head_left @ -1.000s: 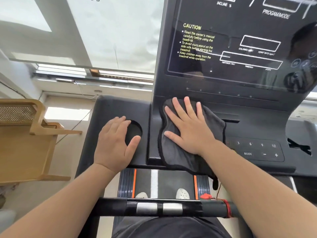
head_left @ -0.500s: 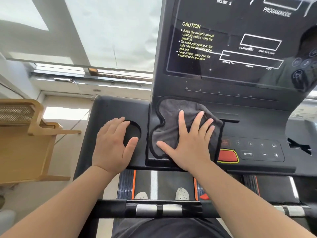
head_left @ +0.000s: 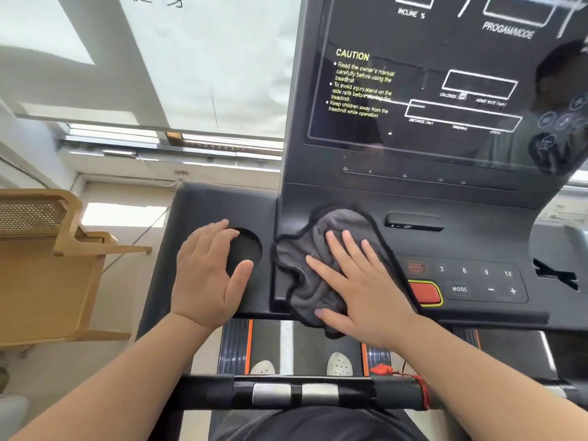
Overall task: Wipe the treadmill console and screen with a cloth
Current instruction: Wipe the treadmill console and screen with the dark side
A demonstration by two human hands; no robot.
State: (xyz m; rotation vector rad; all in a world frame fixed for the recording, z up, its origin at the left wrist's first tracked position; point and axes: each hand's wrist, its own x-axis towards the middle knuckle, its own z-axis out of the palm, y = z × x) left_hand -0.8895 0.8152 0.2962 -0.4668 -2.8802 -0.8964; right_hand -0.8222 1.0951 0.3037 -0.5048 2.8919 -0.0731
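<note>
A dark grey cloth (head_left: 313, 249) lies bunched on the black treadmill console (head_left: 477, 237), left of the button panel. My right hand (head_left: 356, 281) presses flat on the cloth with fingers spread, its lower edge hanging over the console's front lip. Over on the left wing of the console, my left hand (head_left: 210, 275) rests palm down beside the round cup holder (head_left: 246, 253). The glossy screen (head_left: 445, 90) with yellow caution text rises behind the console.
A red stop button (head_left: 424, 292) and the MODE and number keys (head_left: 477, 280) sit right of the cloth. A black handlebar (head_left: 302, 393) with silver sensors crosses below my arms. A wooden chair (head_left: 47, 265) stands to the left.
My right hand has swept the cloth around the console's left part, first away from the buttons, now back down toward the front lip. The left hand has stayed in place.
</note>
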